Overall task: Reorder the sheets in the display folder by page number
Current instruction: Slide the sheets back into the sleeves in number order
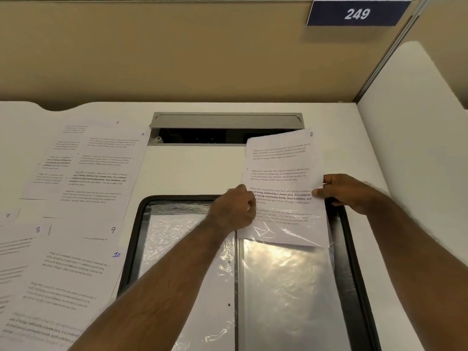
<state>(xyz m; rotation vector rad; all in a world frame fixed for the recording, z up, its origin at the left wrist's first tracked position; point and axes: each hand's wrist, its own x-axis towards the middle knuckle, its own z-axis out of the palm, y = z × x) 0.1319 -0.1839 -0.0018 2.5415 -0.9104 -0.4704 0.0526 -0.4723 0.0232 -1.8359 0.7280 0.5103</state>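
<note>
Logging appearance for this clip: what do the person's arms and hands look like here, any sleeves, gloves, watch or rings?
Both forearms are bare for as far as the view shows; no sleeve is visible. The left hand and the right hand are bare too, without gloves. No watch, bracelet or ring shows on either wrist or on the fingers that can be seen.

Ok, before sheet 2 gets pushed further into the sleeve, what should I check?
1. Page number reads 2: ok.
2. Left hand grips the sheet's left edge: ok.
3. Right hand pinches the right edge: ok.
4. Sheet bottom inside the plastic sleeve: ok, partly in.
5. Sheet square to the sleeve: not ok, slightly tilted.
6. Sheet 1 already filed in the folder: cannot tell.
</note>
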